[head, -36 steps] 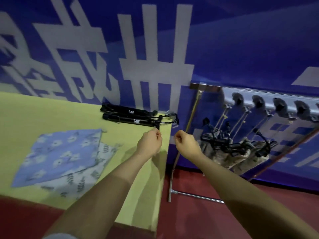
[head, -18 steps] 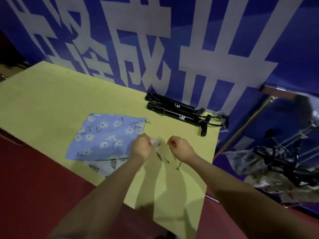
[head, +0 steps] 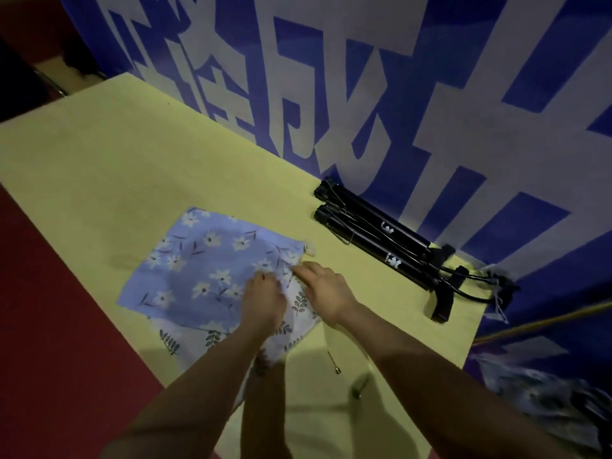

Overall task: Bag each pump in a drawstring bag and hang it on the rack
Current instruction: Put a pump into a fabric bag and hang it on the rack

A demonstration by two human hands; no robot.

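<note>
both hands, left hand (head: 265, 294) and right hand (head: 326, 291), pinch the blue floral drawstring bag (head: 205, 270) at its mouth edge on the yellow surface (head: 132, 167); next, spread it for the pumps (head: 381, 240) at two o'clock.

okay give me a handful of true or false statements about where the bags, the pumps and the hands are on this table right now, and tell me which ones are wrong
1. Two black pumps lie side by side on the yellow table near the blue wall. True.
2. The blue floral bag lies on top of the white leaf-print bag. True.
3. The right hand is holding a pump. False: it is at the bags' right edge, apart from the pumps.
4. One pump is already inside the blue floral bag. False: both pumps lie bare on the table.
5. The left hand is on the bags. True.
</note>
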